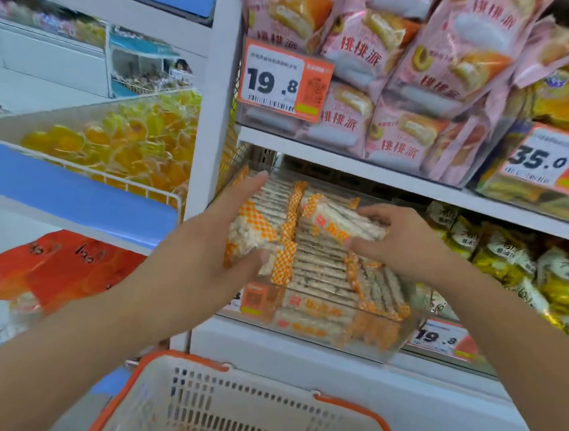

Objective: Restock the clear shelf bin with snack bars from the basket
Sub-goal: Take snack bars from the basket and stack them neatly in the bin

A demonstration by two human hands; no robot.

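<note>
Your left hand is gripping a small stack of bars at the bin's left edge, while your right hand is pinching one bar over the packed rows. They are looking light, stiff, crumbly inside slick crinkly film, so hold them mid-length. The slotted plastic basket is sitting below.
</note>
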